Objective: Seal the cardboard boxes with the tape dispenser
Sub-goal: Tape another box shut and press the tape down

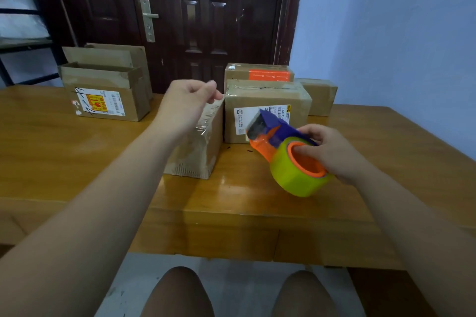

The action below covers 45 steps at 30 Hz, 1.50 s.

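Seated view across a glossy brown wooden table [77,157]. Bare tabletop lies to the left, to the right, and along the near edge.

The left hand [188,103] pinches the upper edge of a worn brown cardboard box [203,152], which stands mid-table with crinkled clear tape over its top.

The right hand [332,152] grips a blue-and-orange tape dispenser [273,134] just right of that box, raised off the table, with fingers inside the orange core of its yellow-green tape roll [296,177].

Behind stand a taped box with a white shipping label [257,116], a box with an orange label [270,76] and a small plain box [322,98]. At far left is an open-flapped box with a yellow-red sticker [103,100] crossed by pen strokes. None of the print is legible.
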Each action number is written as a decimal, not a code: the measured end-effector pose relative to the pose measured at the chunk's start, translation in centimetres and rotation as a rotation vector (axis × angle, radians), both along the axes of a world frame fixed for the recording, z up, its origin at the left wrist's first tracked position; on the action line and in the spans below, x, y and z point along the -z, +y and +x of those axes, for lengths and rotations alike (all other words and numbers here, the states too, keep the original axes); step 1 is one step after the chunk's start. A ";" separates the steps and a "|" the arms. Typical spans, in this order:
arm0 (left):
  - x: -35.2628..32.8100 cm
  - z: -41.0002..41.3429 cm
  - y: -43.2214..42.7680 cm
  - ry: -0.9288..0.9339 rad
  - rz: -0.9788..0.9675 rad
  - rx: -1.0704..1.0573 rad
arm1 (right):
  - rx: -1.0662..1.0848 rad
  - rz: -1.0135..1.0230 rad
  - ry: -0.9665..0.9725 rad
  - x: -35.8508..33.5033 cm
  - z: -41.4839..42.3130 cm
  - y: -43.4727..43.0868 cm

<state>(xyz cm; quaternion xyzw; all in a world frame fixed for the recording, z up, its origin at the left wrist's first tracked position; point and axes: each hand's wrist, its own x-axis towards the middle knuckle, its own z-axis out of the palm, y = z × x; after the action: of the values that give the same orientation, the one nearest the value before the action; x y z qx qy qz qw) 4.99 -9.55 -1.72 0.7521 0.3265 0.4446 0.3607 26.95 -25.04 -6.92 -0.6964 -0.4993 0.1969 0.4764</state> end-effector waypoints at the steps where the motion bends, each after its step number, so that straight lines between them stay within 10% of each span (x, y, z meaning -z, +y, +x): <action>1: 0.2 0.0 0.1 0.073 0.075 -0.029 | 0.017 -0.026 -0.002 0.3 0.3 0.3; 7: 1.4 -1.5 1.4 0.509 0.393 -0.130 | 0.077 -0.206 -0.057 1.5 1.5 2.3; 22: 1.7 -2.7 1.7 0.716 0.516 -0.105 | 0.220 -0.309 0.116 2.0 1.9 4.2; 30: 1.3 -3.4 0.5 0.742 0.470 -0.029 | 0.177 0.324 -0.571 -0.6 -3.8 3.8; 33: 1.3 -4.1 0.3 0.622 0.443 0.014 | -0.031 0.305 -0.632 -1.5 -7.2 5.5; 38: 2.2 -7.4 2.9 -0.081 0.044 0.026 | -0.265 0.213 -0.650 -1.6 -10.2 7.7; 45: 7.0 -9.1 5.0 -0.222 -0.101 0.205 | -0.287 0.219 -0.467 0.6 -10.0 8.9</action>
<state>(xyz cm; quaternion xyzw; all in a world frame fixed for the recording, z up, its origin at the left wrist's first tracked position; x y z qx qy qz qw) -4.11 -4.50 -8.75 0.7085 0.2281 0.4691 0.4752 16.90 -16.11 -7.57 -0.5898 -0.7070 0.0415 0.3881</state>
